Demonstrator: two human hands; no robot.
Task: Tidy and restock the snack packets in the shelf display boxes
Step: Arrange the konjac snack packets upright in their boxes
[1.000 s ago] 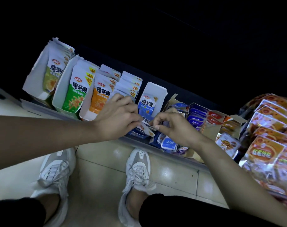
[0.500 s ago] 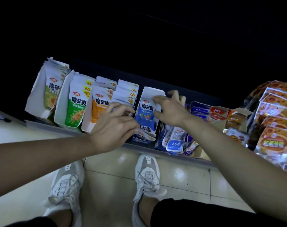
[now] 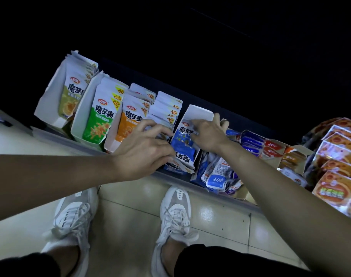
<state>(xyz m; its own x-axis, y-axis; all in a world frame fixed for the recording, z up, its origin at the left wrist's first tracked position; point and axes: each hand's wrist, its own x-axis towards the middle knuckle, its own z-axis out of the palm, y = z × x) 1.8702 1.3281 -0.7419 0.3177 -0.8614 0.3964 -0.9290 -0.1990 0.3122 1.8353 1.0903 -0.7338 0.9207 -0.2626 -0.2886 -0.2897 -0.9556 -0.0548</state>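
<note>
The blue packet [image 3: 182, 137] stands in its display box [image 3: 200, 112] on the shelf; the right hand [image 3: 207, 134], a second ago down at the box's front, now pinches its top, while the left hand [image 3: 144, 152] steadies the slumped front packets [image 3: 183, 158], grip unclear, so straightening looks under way

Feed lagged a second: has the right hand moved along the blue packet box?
Yes. The right hand went from the front of the blue packet box to its back end.
</note>
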